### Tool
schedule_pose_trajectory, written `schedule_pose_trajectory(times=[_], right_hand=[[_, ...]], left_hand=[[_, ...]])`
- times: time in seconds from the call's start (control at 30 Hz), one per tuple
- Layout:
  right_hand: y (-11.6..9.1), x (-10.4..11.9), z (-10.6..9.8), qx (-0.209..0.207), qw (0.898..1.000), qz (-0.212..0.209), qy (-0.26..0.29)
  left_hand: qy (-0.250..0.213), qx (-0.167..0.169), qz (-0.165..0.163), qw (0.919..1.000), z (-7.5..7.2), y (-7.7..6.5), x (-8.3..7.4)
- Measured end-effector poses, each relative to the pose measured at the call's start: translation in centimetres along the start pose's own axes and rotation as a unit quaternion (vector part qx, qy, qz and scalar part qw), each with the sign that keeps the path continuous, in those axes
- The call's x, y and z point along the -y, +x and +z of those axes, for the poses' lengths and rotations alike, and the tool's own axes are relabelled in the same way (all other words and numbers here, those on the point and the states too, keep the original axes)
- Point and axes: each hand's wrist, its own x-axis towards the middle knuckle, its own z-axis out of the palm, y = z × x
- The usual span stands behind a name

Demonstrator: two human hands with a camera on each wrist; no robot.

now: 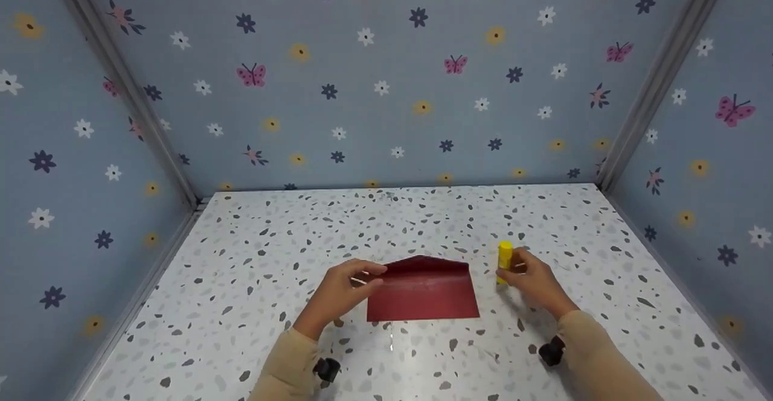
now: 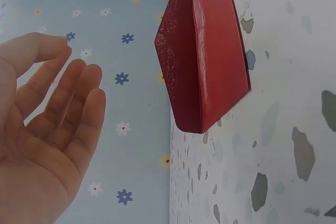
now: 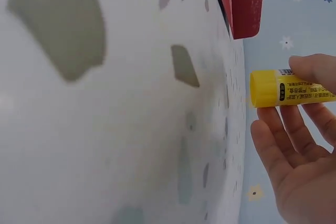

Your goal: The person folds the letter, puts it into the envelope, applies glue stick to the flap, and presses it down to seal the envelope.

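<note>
A red envelope [image 1: 423,298] lies on the speckled table, its flap [image 2: 176,51] raised along the far side. Whitish smears show on the flap and along the fold in the left wrist view. My left hand [image 1: 347,289] hovers by the envelope's left end, fingers loosely bent with nothing between them; in its wrist view the hand [image 2: 52,114] is apart from the paper. To the right of the envelope, my right hand [image 1: 534,277] pinches a yellow glue stick [image 1: 505,256] upright between thumb and fingers. Printed lettering shows on the glue stick [image 3: 286,87] in the right wrist view.
The white terrazzo-patterned table [image 1: 272,232] is bounded by blue flowered panels [image 1: 386,87] at the back and both sides. Grey metal posts [image 1: 130,96] stand at the corners. Black wrist devices [image 1: 327,369] sit at both sleeves.
</note>
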Motion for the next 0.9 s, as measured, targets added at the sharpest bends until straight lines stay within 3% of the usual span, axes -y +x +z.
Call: schedule_pose_trajectory(times=[0.43,0.6,0.9], right_hand=[[1.0,-2.5,-3.1,-0.013,0.995,0.080,0.061],[1.0,-3.3,-4.0,-0.017,0.993,0.099,0.058],[1.4,-4.3,-5.1,-0.037,0.995,0.089,0.035]], left_hand=[[0.022,-0.012,-0.032,0.9992,-1.3,-0.9,2.0],[0.026,-0.016,-0.032,0.9990,-1.7,-1.4,2.6],[0.030,-0.023,-0.046,0.9982,-2.4,-1.7,3.1]])
